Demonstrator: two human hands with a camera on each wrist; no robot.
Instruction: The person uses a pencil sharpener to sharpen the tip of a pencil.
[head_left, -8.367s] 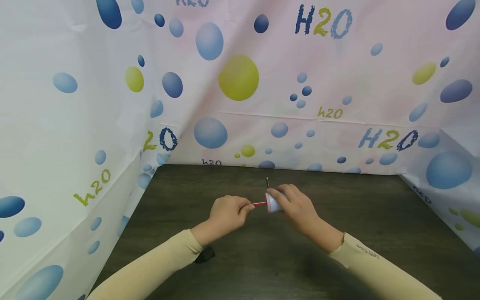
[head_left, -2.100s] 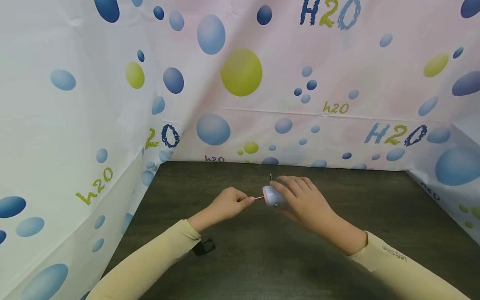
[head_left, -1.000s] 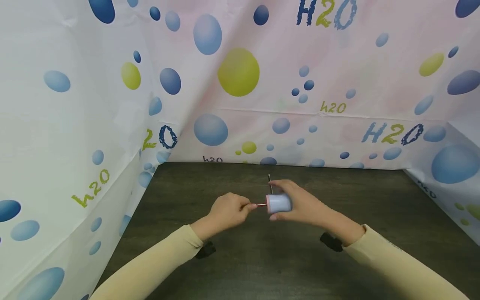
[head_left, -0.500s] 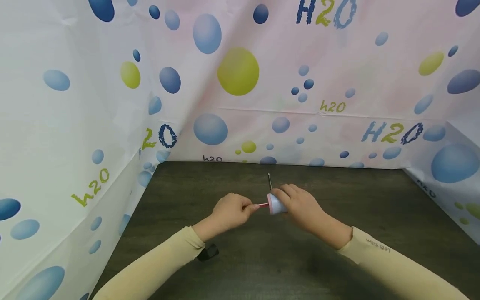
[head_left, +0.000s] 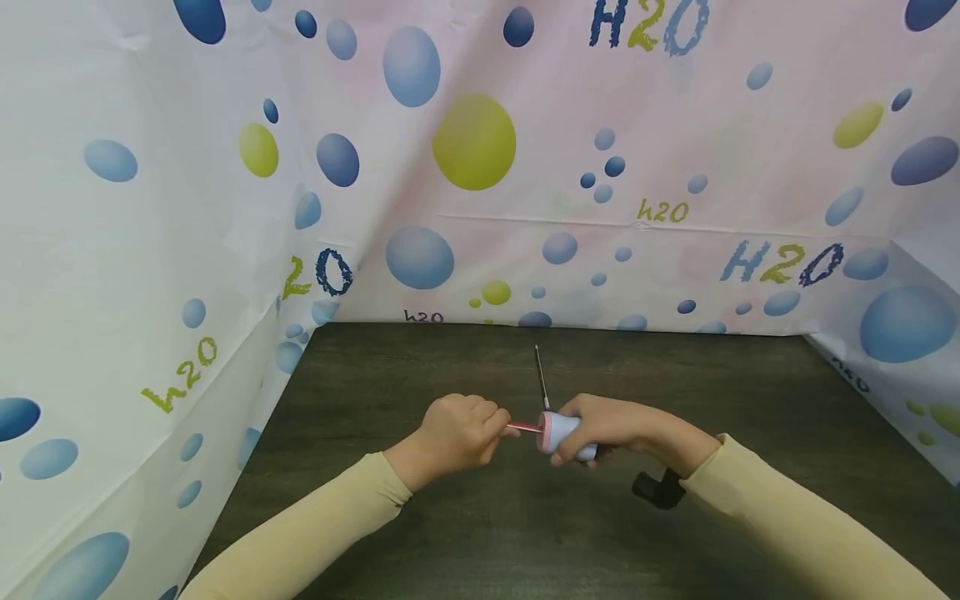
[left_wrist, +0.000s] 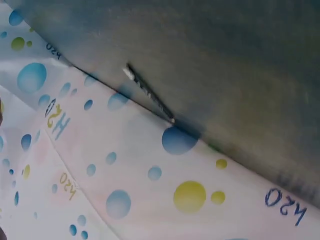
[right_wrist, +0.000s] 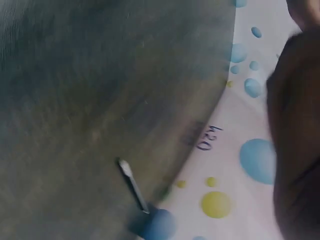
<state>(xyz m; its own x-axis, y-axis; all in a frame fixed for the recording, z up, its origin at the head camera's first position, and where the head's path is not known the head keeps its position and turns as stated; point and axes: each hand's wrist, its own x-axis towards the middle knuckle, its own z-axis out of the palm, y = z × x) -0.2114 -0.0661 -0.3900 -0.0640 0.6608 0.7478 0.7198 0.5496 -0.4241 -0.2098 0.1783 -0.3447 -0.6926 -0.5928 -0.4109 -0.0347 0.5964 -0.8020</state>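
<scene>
My left hand [head_left: 461, 433] pinches a thin red pencil [head_left: 525, 427], which points right. The pencil's far end goes into the pink-rimmed end of a pale blue, barrel-shaped pencil sharpener [head_left: 553, 429]. Around the sharpener's body curl the thumb and fingers of my right hand [head_left: 626, 421], covering much of its right end. That part of the pencil inside the sharpener is hidden. Just beyond, a dark pencil with a white end [head_left: 541, 375] lies on the table; the left wrist view shows this dark pencil [left_wrist: 150, 95] whole. A dark, blurred part of the right hand [right_wrist: 300, 135] fills the right wrist view's edge.
The dark wood-grain table [head_left: 420, 358] ends at a white backdrop [head_left: 637, 167] printed with blue and green dots, which also stands along both sides. A black wrist-worn device [head_left: 660, 490] hangs under the right wrist.
The right hand has repeatedly changed its grip around the sharpener, loosening and rolling over it. Since half a second ago its wrist has turned and the sharpener has shifted slightly nearer. The left hand keeps the red pencil.
</scene>
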